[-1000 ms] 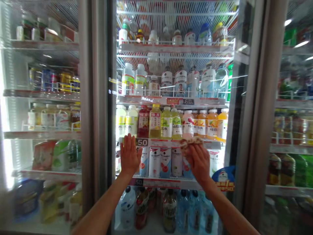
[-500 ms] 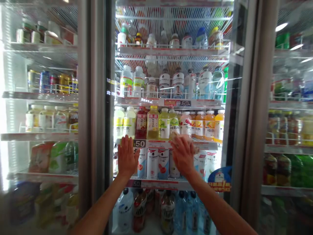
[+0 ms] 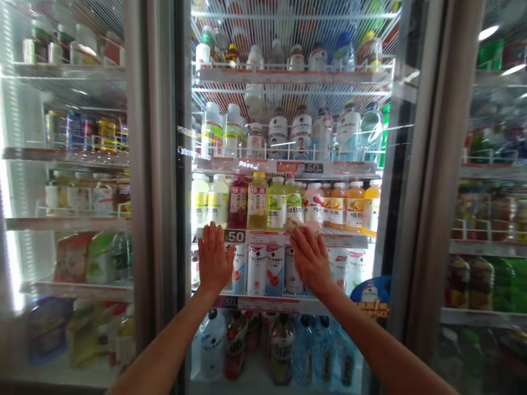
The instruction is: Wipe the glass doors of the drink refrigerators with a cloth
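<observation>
My left hand (image 3: 215, 259) lies flat with its fingers up against the glass door (image 3: 288, 340) of a drinks fridge, just left of a "5.0" price tag (image 3: 234, 236). To the right, my right hand (image 3: 310, 259) presses a pale, crumpled cloth (image 3: 293, 224) against the same glass. Only the cloth's edge shows past the fingertips; the palm covers the rest. Behind the glass by that hand stand a yellow-green bottle (image 3: 276, 203) and a pink bottle (image 3: 314, 200).
Metal door frames (image 3: 158, 181) rise on both sides, with the right frame (image 3: 432, 181) tall and brownish. A round blue sticker (image 3: 371, 293) is at the lower right of the glass. Wire shelves of bottles fill the fridge; neighbouring fridges flank it.
My right hand has shifted slightly, and the cloth no longer shows along its right side. My left hand stays in place. The view has moved a little, with the shelves appearing slightly higher.
</observation>
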`<state>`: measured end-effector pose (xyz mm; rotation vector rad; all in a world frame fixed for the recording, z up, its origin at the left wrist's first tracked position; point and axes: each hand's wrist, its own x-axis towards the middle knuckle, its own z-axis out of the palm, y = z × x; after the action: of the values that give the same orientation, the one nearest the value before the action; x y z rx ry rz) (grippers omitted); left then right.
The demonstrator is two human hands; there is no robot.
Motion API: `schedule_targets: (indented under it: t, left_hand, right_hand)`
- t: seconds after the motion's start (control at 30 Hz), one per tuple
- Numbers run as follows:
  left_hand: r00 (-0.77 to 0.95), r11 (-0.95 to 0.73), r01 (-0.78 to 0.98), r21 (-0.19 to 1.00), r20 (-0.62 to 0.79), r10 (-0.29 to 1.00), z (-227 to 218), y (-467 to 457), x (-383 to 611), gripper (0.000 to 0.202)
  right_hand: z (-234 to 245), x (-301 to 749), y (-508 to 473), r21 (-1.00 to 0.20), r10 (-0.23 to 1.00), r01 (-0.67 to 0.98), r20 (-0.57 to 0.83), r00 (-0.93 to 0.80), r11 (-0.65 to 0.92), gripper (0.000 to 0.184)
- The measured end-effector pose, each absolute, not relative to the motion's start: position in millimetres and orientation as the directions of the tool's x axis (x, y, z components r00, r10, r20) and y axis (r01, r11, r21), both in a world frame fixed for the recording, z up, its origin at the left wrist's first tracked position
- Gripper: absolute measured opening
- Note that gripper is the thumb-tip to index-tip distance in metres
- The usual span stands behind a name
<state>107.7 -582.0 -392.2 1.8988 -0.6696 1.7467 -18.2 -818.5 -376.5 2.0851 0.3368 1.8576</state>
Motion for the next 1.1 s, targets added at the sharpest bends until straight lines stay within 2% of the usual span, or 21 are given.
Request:
schedule_targets:
  t: [0.13,0.3,0.37,0.47,0.53,0.63,0.67,0.73,0.83,0.9,0.97,1.03,1.1]
  left_hand:
    - [0.07,-0.768,-0.641,0.018,0.997,-0.035,-392.3,-581.2,107.9,0.062]
    - [0.048,-0.759,-0.651,0.012,0.999,-0.025,-391.5,-583.3,109.9,0.062]
    - [0.041,-0.757,-0.653,0.01,0.999,-0.022,-391.0,-583.3,110.3,0.062]
    - [0.038,-0.759,-0.651,0.012,0.999,-0.017,-390.8,-583.3,109.5,0.062]
    - [0.046,-0.761,-0.649,0.015,0.999,-0.02,-391.2,-584.4,108.4,0.062]
    - [0.062,-0.767,-0.641,0.027,0.998,-0.016,-392.0,-587.5,107.4,0.061]
    - [0.063,-0.771,-0.636,0.033,0.998,-0.009,-392.3,-588.3,107.3,0.061]
    - [0.058,-0.779,-0.626,0.038,0.998,0.002,-392.8,-588.6,107.4,0.061]
    - [0.062,-0.785,-0.619,0.032,0.998,-0.008,-393.0,-586.4,107.6,0.061]
    - [0.076,-0.782,-0.623,0.032,0.997,-0.019,-392.9,-585.4,107.4,0.061]
    - [0.086,-0.781,-0.624,0.039,0.996,-0.019,-392.7,-586.1,106.8,0.06]
    - [0.08,-0.786,-0.617,0.042,0.997,-0.009,-392.3,-587.9,106.2,0.06]
    - [0.068,-0.794,-0.607,0.041,0.998,0.0,-392.0,-589.1,105.9,0.06]
  right_hand:
    - [-381.2,-22.4,-824.6,0.411,0.398,-0.033,0.898,0.188,-0.911,0.064]
    - [-364.1,-20.1,-816.6,0.373,0.359,-0.059,0.918,0.169,-0.926,0.053]
    - [-362.3,-21.4,-822.1,0.404,0.387,-0.064,0.903,0.186,-0.912,0.05]
    - [-367.5,-35.0,-856.2,0.433,0.417,-0.081,0.895,0.16,-0.898,0.056]
    - [-371.5,-45.0,-883.5,0.328,0.324,-0.136,0.945,0.055,-0.935,0.06]
    - [-374.6,-43.4,-889.5,0.004,0.036,-0.158,0.979,-0.2,-0.988,0.06]
    - [-375.8,-38.0,-878.4,-0.057,-0.024,-0.136,0.973,-0.231,-0.989,0.06]
    - [-379.2,-24.2,-845.3,-0.034,-0.019,-0.1,0.988,-0.151,-0.994,0.063]
    - [-383.4,-12.7,-812.4,0.138,0.134,-0.113,0.99,0.043,-0.984,0.066]
    - [-383.1,-17.7,-821.5,0.217,0.208,-0.159,0.975,0.073,-0.963,0.065]
    - [-379.4,-28.0,-845.5,0.195,0.195,-0.23,0.981,0.023,-0.953,0.062]
    - [-374.0,-35.9,-864.0,0.085,0.103,-0.285,0.993,-0.05,-0.955,0.061]
    - [-369.8,-38.1,-865.3,0.024,0.038,-0.305,0.998,-0.04,-0.952,0.065]
